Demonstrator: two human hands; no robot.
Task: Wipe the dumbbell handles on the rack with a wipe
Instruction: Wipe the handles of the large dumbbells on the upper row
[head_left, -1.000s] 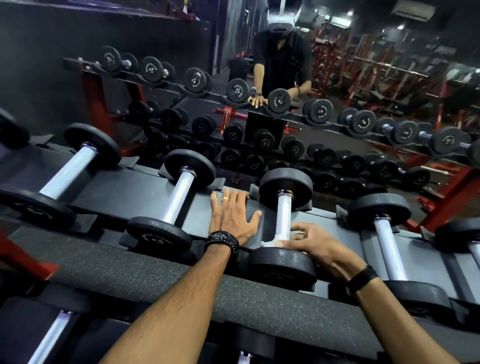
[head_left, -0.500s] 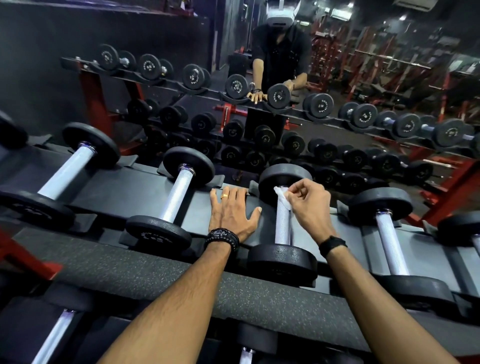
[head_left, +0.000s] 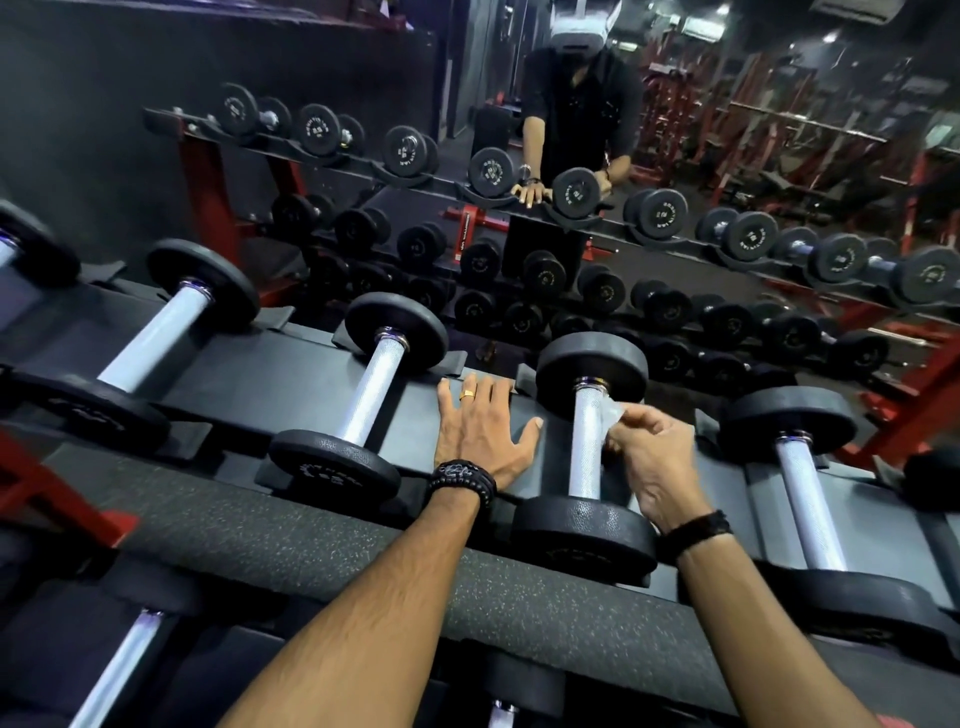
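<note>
The right hand (head_left: 652, 457) is pinching a small white wipe (head_left: 612, 413) against the knurled silver dumbbell handle (head_left: 587, 441) mid-wipe, the left hand (head_left: 480, 434) resting flat and open just beside it on the black rack shelf (head_left: 291, 379); next likely needing another stroke along the handle.

4 dumbbells lie side by side on the rack (head_left: 291, 384) across mid-frame; the left hand (head_left: 480, 434) rests flat on the rack between the 2nd dumbbell (head_left: 363, 395) and 3rd dumbbell (head_left: 587, 441); the right hand (head_left: 652, 457) presses the wipe (head_left: 609, 415) against the 3rd dumbbell's right side; a mirror (head_left: 675, 208) stands behind, filling the upper frame.
</note>
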